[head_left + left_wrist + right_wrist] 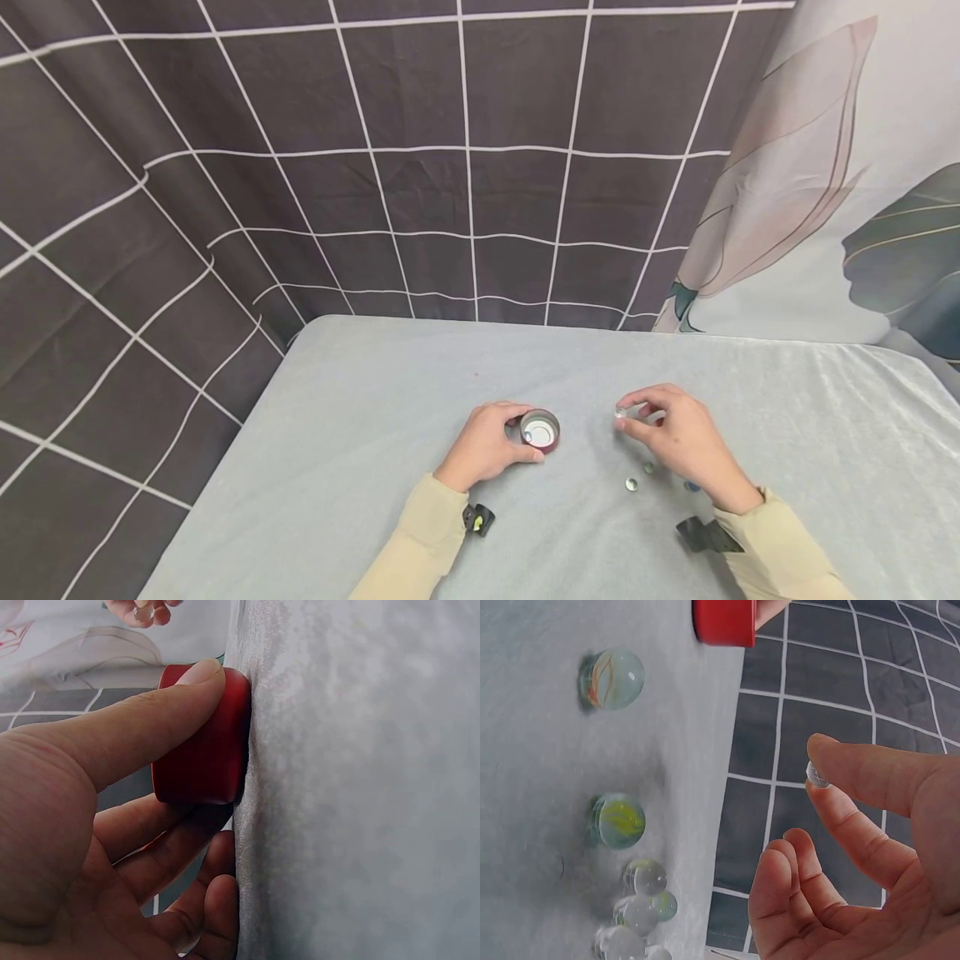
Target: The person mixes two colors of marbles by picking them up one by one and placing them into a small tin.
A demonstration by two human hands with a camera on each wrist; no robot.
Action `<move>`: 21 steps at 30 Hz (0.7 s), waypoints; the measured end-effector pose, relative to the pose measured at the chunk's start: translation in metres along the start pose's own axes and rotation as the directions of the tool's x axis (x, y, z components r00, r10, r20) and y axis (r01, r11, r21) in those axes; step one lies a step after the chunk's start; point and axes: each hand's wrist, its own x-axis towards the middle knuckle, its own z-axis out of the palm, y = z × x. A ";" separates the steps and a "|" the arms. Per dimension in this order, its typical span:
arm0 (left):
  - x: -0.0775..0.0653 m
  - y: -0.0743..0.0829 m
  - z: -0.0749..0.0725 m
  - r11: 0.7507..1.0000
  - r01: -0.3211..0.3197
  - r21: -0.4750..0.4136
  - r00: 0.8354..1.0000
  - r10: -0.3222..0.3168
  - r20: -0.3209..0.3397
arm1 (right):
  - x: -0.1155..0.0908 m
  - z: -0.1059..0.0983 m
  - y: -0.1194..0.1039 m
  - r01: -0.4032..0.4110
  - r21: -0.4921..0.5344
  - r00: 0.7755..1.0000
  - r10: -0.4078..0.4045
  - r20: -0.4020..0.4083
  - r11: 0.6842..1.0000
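My left hand grips a small round red tin between thumb and fingers. It stands on the cloth, its open top facing up in the head view, where its pale metallic inside shows a small bluish spot near the left. To the right, my right hand pinches a clear glass marble between thumb and index finger, raised off the cloth. Below that hand lie loose marbles: one with an orange swirl, one with a yellow-green swirl, and several clear ones grouped together.
A pale grey velvety cloth covers the table. Behind and to the left hangs a dark curtain with white grid lines; a floral curtain hangs at the back right. A dark strap sits at my right wrist.
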 end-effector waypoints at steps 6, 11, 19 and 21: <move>0.000 0.000 0.000 1.000 -0.006 -0.001 1.000 0.006 0.001 | 0.001 0.002 -0.003 -0.009 0.008 1.000 0.009 0.011 1.000; 0.000 0.001 -0.001 1.000 -0.009 -0.007 1.000 0.009 0.001 | 0.002 0.005 -0.006 -0.013 0.024 1.000 0.013 0.017 1.000; 0.000 0.001 -0.001 1.000 -0.001 -0.004 1.000 0.001 0.002 | 0.003 0.010 -0.008 -0.001 0.036 1.000 0.000 0.020 0.999; 0.000 0.001 -0.001 1.000 0.000 -0.002 1.000 0.000 0.003 | 0.003 0.011 -0.009 0.004 0.038 1.000 -0.004 0.020 0.999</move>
